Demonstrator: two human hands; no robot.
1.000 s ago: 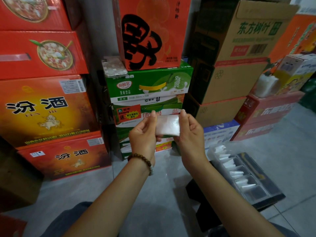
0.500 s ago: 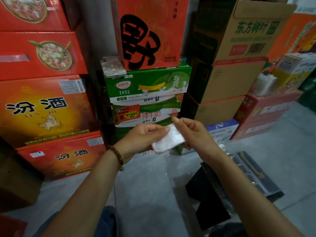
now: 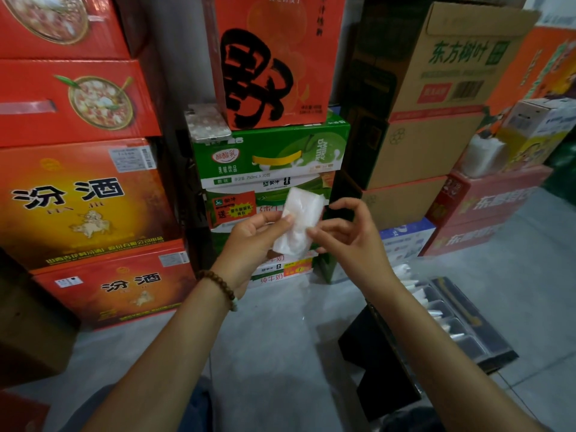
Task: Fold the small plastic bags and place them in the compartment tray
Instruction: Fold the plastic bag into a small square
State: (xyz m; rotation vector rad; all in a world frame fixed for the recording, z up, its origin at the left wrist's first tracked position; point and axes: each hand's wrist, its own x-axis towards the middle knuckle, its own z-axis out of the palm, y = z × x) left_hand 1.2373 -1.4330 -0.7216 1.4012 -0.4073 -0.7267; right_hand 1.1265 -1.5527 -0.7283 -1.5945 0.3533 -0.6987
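Pretty boxed in here. Cartons stacked all round on a grey floor (image 3: 280,338): red and yellow liquor boxes (image 3: 78,204) on the left, green milk cartons (image 3: 271,157) dead ahead with an orange box (image 3: 274,57) on top, brown cardboard boxes (image 3: 436,88) to the right of those, more red boxes (image 3: 486,207) further right. Some pale speckled flat thing (image 3: 207,121) parked on the corner of the top green carton, just beside the orange box. Loose heap of clear bags (image 3: 483,157) up on the red boxes at the right, well apart from the hands.

Small plastic bag (image 3: 300,219) held up in mid-air in front of the green cartons, tilted, blocking part of their print. Left hand (image 3: 252,241) pinching its lower left edge between thumb and fingers, bead bracelet (image 3: 219,286) on that wrist. Right hand (image 3: 352,235) pinching the lower right edge with fingertips, other fingers loosely curled. A bit blurry, so can't tell how it's folded.

Compartment tray (image 3: 480,322) down at the lower right, sitting on a black box (image 3: 380,369), well below the bag. Right forearm cutting across its near left corner. Folded white bags (image 3: 414,285) tucked into the compartments down the row, as far as can be made out; nearest compartment too dark to read.
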